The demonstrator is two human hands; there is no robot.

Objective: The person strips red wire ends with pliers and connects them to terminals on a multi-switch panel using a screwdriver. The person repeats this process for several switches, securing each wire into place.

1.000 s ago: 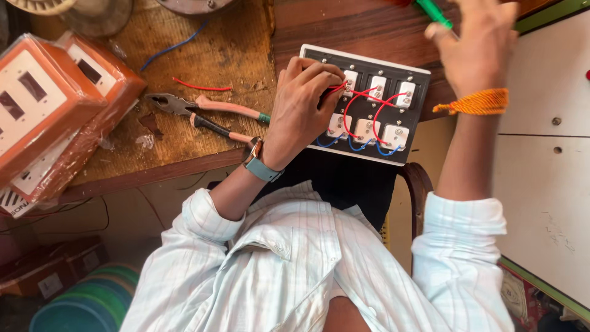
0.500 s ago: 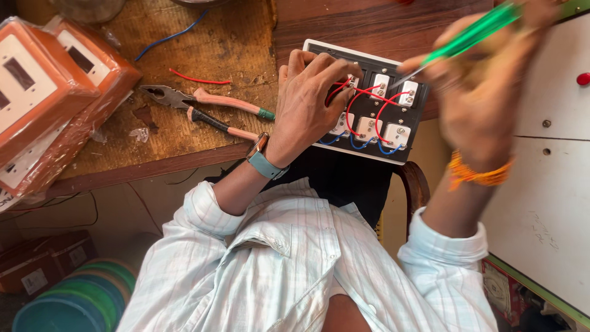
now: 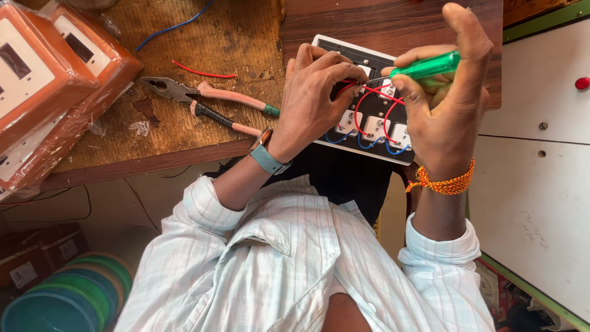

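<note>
While my left hand pinned the switch panel at the counter's near edge, fingers clenched on its red wires, my right hand gripped the green screwdriver, shaft pointing left toward those terminals.

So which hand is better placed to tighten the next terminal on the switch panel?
Probably the right hand: it holds the green screwdriver, tip at the red wires. The left hand steadies the switch panel.
</note>
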